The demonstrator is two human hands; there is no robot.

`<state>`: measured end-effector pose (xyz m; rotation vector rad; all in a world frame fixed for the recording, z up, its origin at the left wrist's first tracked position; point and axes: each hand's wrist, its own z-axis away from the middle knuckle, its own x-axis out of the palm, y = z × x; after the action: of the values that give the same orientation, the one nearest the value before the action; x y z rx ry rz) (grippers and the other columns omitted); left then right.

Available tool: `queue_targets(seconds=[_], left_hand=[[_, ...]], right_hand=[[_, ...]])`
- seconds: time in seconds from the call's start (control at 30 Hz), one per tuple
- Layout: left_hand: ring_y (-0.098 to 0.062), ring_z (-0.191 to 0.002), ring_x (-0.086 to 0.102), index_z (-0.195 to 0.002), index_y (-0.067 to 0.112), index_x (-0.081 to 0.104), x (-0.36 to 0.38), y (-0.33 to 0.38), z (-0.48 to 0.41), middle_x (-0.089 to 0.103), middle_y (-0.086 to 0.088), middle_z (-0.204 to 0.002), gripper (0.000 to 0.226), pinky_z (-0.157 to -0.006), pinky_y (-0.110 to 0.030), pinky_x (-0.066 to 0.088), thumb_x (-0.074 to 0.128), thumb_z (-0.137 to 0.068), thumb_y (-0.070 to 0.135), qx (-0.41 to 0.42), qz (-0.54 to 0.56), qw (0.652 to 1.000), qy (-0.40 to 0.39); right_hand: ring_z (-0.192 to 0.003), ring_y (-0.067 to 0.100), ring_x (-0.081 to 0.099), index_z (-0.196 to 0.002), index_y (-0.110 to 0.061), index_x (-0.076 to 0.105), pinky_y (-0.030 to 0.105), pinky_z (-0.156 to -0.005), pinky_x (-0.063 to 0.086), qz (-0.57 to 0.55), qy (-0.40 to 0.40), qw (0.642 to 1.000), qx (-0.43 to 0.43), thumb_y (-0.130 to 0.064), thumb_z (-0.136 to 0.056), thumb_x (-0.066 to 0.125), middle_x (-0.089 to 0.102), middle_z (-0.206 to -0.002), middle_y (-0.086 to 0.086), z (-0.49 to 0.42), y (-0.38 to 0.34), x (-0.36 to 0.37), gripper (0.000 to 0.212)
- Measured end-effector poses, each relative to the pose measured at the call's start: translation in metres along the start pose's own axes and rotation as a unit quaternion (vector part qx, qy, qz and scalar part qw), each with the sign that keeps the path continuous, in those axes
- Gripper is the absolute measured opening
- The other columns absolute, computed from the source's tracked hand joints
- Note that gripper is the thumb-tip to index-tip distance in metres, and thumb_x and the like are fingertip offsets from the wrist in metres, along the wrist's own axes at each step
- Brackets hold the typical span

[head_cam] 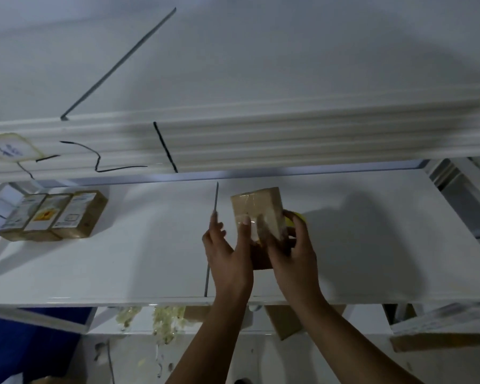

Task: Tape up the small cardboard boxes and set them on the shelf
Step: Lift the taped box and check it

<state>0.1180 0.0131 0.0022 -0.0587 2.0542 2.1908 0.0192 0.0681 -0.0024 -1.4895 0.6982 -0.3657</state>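
Note:
A small brown cardboard box (254,206) with clear tape across its top is held above the white shelf (122,259), tilted, near the shelf's middle. My left hand (227,250) grips its left side with the thumb pressed on the taped face. My right hand (294,250) wraps the right side; a yellow tape roll (298,217) shows behind its fingers. Three taped boxes with printed labels (53,217) stand side by side at the shelf's far left.
A white upper shelf edge (261,139) with black cables overhangs the back. A grey seam line (207,278) crosses the shelf just left of my hands. Below the shelf lie cardboard pieces (283,320) and crumpled tape (166,322). Blue surface at lower left (25,342).

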Motion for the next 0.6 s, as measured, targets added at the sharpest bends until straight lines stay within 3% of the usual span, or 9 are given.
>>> queue_targets(seconds=[0.07,0.1,0.2,0.3,0.37,0.43,0.5,0.57,0.6], left_hand=[[-0.014,-0.129,0.065,-0.152,0.05,0.043,-0.003,-0.002,0.003,0.062,0.013,-0.141,0.067,-0.098,-0.038,0.063,0.066,-0.092,0.065,0.026,0.084,0.992,-0.087],[-0.018,-0.124,0.07,-0.148,0.046,0.051,-0.006,-0.001,0.003,0.069,0.009,-0.135,0.056,-0.093,-0.038,0.065,0.068,-0.095,0.055,0.006,0.133,0.982,-0.136],[-0.038,-0.123,0.071,-0.136,0.032,0.069,-0.024,-0.003,-0.007,0.074,-0.013,-0.132,0.037,-0.099,-0.063,0.06,0.059,-0.104,0.047,-0.109,0.274,0.927,-0.232],[-0.039,-0.136,0.063,-0.147,0.031,0.062,-0.045,-0.014,-0.018,0.064,-0.018,-0.148,0.05,-0.099,-0.048,0.061,0.039,-0.11,0.056,-0.159,0.34,0.878,-0.296],[-0.038,-0.136,0.063,-0.152,0.026,0.057,-0.051,-0.017,-0.02,0.064,-0.018,-0.149,0.062,-0.101,-0.049,0.06,0.034,-0.108,0.062,-0.148,0.32,0.889,-0.291],[-0.037,-0.127,0.07,-0.146,0.021,0.061,-0.053,-0.016,-0.018,0.071,-0.017,-0.138,0.065,-0.098,-0.051,0.062,0.036,-0.105,0.065,-0.108,0.243,0.929,-0.256],[-0.031,-0.106,0.079,-0.134,0.022,0.064,-0.052,-0.016,-0.015,0.077,-0.014,-0.123,0.056,-0.081,-0.045,0.067,0.044,-0.103,0.064,-0.049,0.132,0.975,-0.173],[-0.023,-0.092,0.081,-0.13,0.029,0.061,-0.054,-0.017,-0.012,0.076,-0.009,-0.119,0.036,-0.066,-0.035,0.066,0.049,-0.107,0.053,-0.011,0.108,0.991,-0.078],[-0.022,-0.093,0.081,-0.13,0.032,0.062,-0.055,-0.017,-0.01,0.077,-0.004,-0.118,0.03,-0.064,-0.033,0.065,0.048,-0.109,0.048,0.013,0.118,0.991,-0.069]], right_hand=[[-0.128,0.011,0.058,-0.152,-0.034,0.039,0.029,-0.091,0.062,0.03,-0.007,0.999,-0.025,-0.032,-0.095,0.074,0.051,-0.145,-0.005,0.009,-0.004,0.005,0.067],[-0.133,0.013,0.054,-0.155,-0.031,0.036,0.031,-0.096,0.06,0.05,-0.028,0.997,-0.058,-0.029,-0.095,0.073,0.046,-0.149,-0.004,0.015,-0.005,0.007,0.07],[-0.136,0.016,0.051,-0.155,-0.031,0.041,0.027,-0.103,0.054,0.052,-0.094,0.984,-0.142,-0.041,-0.1,0.058,0.044,-0.149,-0.006,0.031,-0.001,0.008,0.058],[-0.136,0.008,0.05,-0.152,-0.04,0.042,0.019,-0.1,0.052,-0.009,-0.065,0.994,-0.092,-0.043,-0.101,0.055,0.046,-0.146,-0.019,0.036,0.001,0.006,0.053],[-0.131,0.003,0.057,-0.154,-0.041,0.04,0.022,-0.1,0.054,-0.059,-0.088,0.994,-0.026,-0.042,-0.098,0.061,0.053,-0.144,-0.023,0.036,0.0,0.008,0.059],[-0.121,0.009,0.067,-0.153,-0.04,0.043,0.027,-0.098,0.058,-0.111,-0.107,0.988,0.027,-0.035,-0.099,0.066,0.066,-0.137,-0.016,0.038,0.001,0.012,0.059],[-0.115,0.007,0.07,-0.15,-0.039,0.047,0.023,-0.095,0.058,-0.121,-0.084,0.988,0.039,-0.031,-0.098,0.07,0.069,-0.131,-0.019,0.041,-0.001,0.014,0.057],[-0.116,0.0,0.067,-0.145,-0.044,0.049,0.018,-0.09,0.057,-0.096,-0.067,0.993,0.024,-0.038,-0.095,0.073,0.065,-0.131,-0.028,0.044,-0.005,0.013,0.056],[-0.117,-0.001,0.065,-0.145,-0.045,0.048,0.018,-0.09,0.057,-0.078,-0.063,0.995,0.011,-0.039,-0.095,0.073,0.063,-0.133,-0.029,0.045,-0.007,0.012,0.057]])
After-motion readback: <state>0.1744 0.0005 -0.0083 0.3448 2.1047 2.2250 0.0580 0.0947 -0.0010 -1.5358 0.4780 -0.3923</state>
